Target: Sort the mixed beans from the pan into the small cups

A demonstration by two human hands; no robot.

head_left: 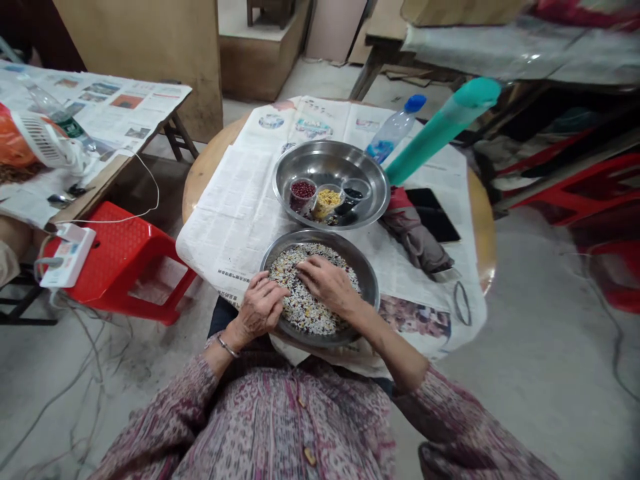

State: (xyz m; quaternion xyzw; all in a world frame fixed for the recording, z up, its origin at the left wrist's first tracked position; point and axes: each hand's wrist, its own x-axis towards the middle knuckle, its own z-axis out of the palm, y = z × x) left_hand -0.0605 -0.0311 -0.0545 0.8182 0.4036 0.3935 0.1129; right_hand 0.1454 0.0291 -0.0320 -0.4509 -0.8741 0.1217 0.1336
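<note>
A steel bowl (371, 293) at the near edge of the round table holds mixed grains (313, 307), mostly white with yellow and dark red bits. My left hand (260, 305) is at the bowl's left rim, fingers curled together over the edge of the grains; anything inside them is hidden. My right hand (330, 283) reaches over the middle of the bowl, fingertips bent and pressed together down at the grains. Behind it, a larger steel basin (345, 152) holds clear cups of red beans (303, 189), yellow beans (329, 198) and black beans (354, 193).
Newspaper (225, 200) covers the round table. A blue-capped bottle (395, 130), a green tube-like roll (445, 130), a dark tablet-like slab (433, 213) and a folded umbrella (415, 233) lie right of the basin. A red stool (125, 260) with a power strip (67, 257) stands left.
</note>
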